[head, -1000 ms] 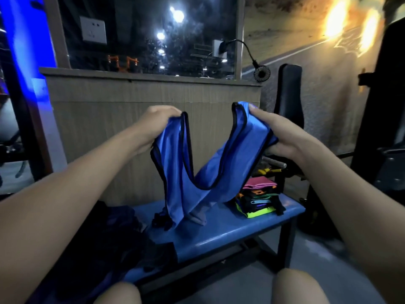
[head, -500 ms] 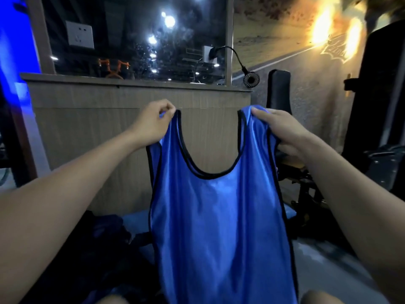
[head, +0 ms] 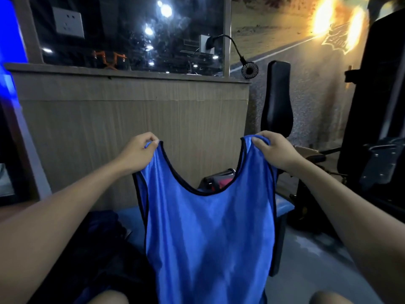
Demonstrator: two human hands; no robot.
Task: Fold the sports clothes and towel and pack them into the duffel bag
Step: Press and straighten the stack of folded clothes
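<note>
Fingers: your left hand (head: 140,153) and right hand (head: 275,150) each pinch a shoulder strap, so the garment hangs flat and square for folding.
Vest: your blue vest (head: 208,233) hangs in the air above the blue surface (head: 283,207), not yet folded.
Dark pile: lower left, likely the bag (head: 103,238); you can't tell.

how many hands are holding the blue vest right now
2. The left hand pinches the left shoulder strap of the blue vest; the right hand pinches the right strap.
</note>
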